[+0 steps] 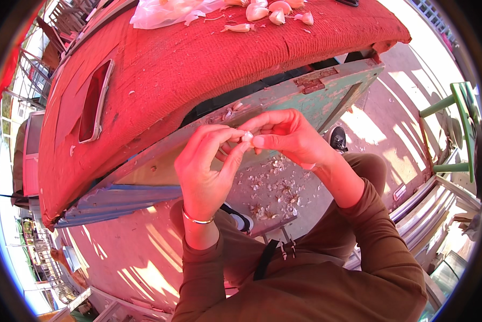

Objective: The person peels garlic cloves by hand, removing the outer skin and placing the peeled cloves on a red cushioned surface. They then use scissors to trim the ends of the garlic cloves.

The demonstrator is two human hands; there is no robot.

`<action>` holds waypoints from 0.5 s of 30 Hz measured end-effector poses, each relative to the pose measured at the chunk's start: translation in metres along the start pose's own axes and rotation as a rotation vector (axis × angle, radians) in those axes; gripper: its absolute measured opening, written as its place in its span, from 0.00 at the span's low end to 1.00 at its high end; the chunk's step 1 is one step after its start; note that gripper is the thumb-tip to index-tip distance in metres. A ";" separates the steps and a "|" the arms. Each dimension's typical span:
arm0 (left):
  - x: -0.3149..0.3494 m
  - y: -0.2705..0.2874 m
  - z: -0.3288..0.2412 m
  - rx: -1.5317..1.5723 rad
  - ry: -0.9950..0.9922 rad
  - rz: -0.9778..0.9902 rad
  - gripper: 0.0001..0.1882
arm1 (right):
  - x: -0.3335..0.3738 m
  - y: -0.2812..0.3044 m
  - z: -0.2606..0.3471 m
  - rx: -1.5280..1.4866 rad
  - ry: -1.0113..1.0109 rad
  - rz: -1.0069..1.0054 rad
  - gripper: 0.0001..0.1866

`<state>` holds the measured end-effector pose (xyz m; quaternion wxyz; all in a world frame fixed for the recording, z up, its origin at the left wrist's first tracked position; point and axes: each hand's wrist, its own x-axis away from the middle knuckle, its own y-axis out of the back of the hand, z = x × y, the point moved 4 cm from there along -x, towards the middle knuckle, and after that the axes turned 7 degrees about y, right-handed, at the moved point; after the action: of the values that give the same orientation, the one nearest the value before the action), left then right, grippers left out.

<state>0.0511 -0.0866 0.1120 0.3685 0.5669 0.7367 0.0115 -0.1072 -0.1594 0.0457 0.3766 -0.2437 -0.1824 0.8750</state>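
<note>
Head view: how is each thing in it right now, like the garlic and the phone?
Clove, pinched, too small to tell if peeled
Left grip, shut on clove
Right grip, shut on clove
Phone, lying flat, screen dark
Bag, crumpled
Loose cloves, bunched together
Skins, scattered
Cloth, spread, littered
Bracelet, worn

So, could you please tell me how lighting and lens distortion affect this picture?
Head view: a red cast tints the left hand and right hand; head view: sunlit stripes on the floor look washed out; head view: the red-covered table appears curved, corners black.
</note>
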 end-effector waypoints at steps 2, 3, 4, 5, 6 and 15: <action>0.000 0.000 0.002 -0.021 0.012 0.003 0.10 | 0.001 -0.002 0.001 0.035 0.026 -0.034 0.08; 0.000 -0.001 0.003 -0.038 0.009 0.000 0.09 | 0.001 -0.004 0.002 0.052 0.052 -0.050 0.07; 0.000 -0.002 0.004 -0.052 0.006 -0.002 0.08 | 0.001 -0.004 0.003 0.071 0.078 -0.068 0.06; 0.000 -0.003 0.005 -0.066 0.003 -0.003 0.08 | 0.001 -0.004 0.003 0.106 0.094 -0.075 0.05; 0.001 -0.005 0.005 -0.066 0.016 -0.001 0.07 | 0.002 -0.004 0.002 0.142 0.110 -0.082 0.05; 0.003 -0.006 0.004 -0.106 0.032 0.010 0.06 | 0.008 -0.011 0.012 0.550 0.242 -0.122 0.08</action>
<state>0.0482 -0.0874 0.1051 0.3859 0.5501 0.7380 0.0614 -0.1127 -0.1479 0.0581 0.4991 -0.2239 0.0932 0.8319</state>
